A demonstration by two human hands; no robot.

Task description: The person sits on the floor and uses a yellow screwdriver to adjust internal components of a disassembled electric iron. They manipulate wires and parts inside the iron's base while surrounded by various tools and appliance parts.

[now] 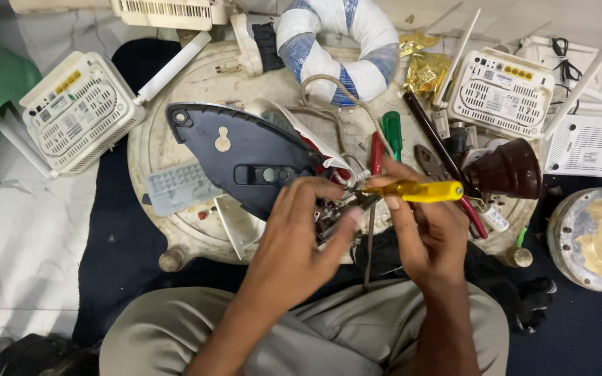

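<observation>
Left hand (301, 230): fingers curled and pressed onto the exposed wiring (346, 182) at the rear of the iron.
Right hand (423, 226): fingers pinching the yellow-handled tool (419, 191), held nearly level, tip pointing left into the wiring.
Iron (245, 157): dark soleplate facing up, lying on its side on the round desk (168, 139), nose toward the upper left.
Cord (329, 97): braided, running from the iron's rear toward the blue-and-white ring (343, 42).
Screwdrivers: green-handled screwdriver (392, 132) and red-handled screwdriver (377, 153) side by side, just above the right hand.
Brown cone-shaped part (506, 170): right of the yellow-handled tool, near its end.
Surroundings: white router (78, 111) on the left; second white router (499, 90) upper right.
</observation>
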